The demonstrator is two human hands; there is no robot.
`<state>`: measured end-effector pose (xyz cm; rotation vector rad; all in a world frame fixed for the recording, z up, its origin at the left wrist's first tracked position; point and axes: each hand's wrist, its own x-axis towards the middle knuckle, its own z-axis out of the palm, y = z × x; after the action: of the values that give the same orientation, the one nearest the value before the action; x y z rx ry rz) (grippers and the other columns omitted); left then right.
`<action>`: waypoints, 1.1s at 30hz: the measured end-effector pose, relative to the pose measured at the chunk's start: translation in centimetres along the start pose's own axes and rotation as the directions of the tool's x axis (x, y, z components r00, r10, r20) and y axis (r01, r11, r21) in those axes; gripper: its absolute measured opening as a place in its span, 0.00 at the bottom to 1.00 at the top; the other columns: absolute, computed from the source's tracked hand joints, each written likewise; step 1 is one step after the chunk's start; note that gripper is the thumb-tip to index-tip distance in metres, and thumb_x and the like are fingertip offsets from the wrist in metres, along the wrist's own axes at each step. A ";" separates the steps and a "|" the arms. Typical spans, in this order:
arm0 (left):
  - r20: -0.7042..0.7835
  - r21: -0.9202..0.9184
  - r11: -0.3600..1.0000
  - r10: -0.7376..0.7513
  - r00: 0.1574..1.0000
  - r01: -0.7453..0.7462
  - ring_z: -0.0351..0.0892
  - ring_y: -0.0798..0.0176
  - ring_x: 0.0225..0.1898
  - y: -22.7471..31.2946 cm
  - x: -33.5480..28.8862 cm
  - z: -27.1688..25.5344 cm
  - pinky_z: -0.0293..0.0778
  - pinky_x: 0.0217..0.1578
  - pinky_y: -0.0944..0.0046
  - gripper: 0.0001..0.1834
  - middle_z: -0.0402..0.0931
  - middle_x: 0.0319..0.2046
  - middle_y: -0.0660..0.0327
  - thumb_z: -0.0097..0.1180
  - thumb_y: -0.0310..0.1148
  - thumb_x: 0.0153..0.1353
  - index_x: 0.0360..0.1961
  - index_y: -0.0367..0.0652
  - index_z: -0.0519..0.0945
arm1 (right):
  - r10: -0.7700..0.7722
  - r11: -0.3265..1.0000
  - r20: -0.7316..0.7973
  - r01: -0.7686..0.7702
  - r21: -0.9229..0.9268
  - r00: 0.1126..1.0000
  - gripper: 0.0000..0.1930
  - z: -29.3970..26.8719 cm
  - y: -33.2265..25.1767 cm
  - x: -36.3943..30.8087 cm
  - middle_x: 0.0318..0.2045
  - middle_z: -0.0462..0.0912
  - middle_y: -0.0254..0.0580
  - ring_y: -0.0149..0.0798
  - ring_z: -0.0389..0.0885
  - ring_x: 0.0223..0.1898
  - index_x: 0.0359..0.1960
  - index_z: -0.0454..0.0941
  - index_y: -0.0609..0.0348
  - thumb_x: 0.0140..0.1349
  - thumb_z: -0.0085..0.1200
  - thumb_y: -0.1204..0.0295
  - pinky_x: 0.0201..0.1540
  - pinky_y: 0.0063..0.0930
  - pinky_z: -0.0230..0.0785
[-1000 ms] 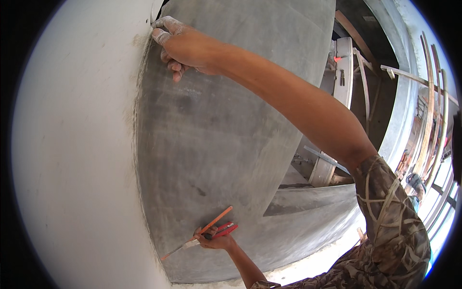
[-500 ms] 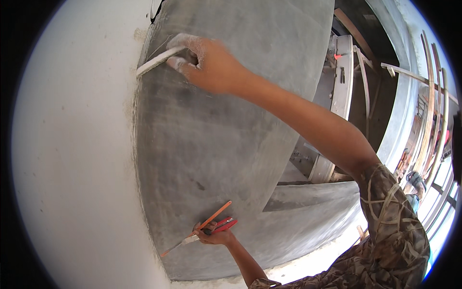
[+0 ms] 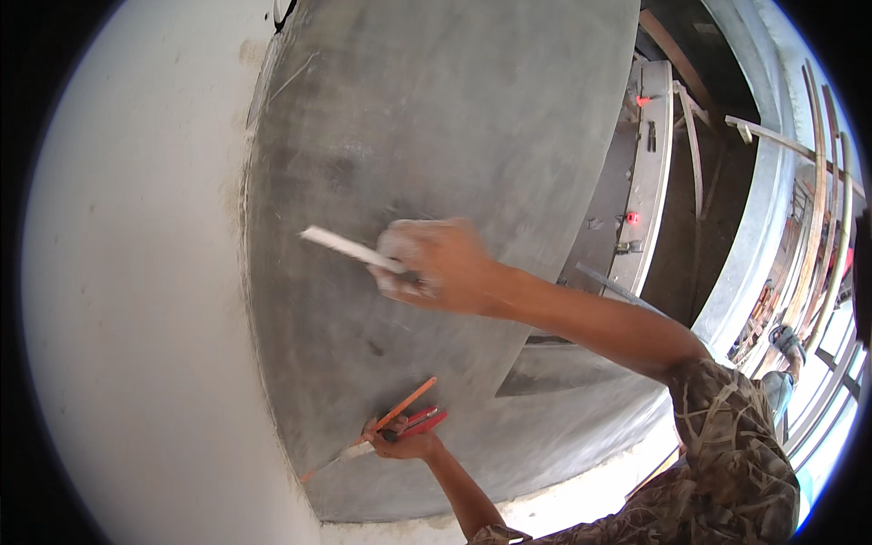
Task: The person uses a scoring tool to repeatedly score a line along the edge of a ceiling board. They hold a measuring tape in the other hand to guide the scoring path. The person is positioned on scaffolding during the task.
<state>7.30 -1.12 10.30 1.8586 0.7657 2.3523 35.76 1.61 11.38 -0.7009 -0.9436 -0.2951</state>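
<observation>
The pale strip (image 3: 352,249) is in my right hand (image 3: 440,263), over the grey surface (image 3: 509,163) and apart from the seam (image 3: 247,209) along the white side. Finding: I judge the work under way, not complete. The strip is detached from the seam; a thin pale line (image 3: 295,77) shows beside the seam's upper end. What remains there, I cannot determine.

My right grip, slightly blurred, pinches the strip between thumb and fingers; its free end points toward the seam, and my forearm (image 3: 581,331) extends away from it. My left hand (image 3: 404,443), near the seam's lower end, is closed around an orange bar (image 3: 409,401) and a red-handled tool (image 3: 429,426).
</observation>
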 end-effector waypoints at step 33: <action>-0.005 -0.063 0.998 0.014 1.000 -0.014 0.60 0.72 0.18 0.2 0.2 -0.2 0.61 0.21 0.72 0.17 0.57 0.16 0.69 0.43 0.44 0.70 0.30 0.42 0.70 | 0.144 0.862 -0.313 0.037 0.506 0.939 0.08 -9.1 8.1 26.3 0.21 0.81 0.45 0.40 0.82 0.26 0.28 0.79 0.65 0.58 0.57 0.71 0.30 0.34 0.73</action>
<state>7.10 -1.28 10.55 1.8404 0.6730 2.3611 60.74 3.24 25.99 -0.1755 -0.6225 -0.1005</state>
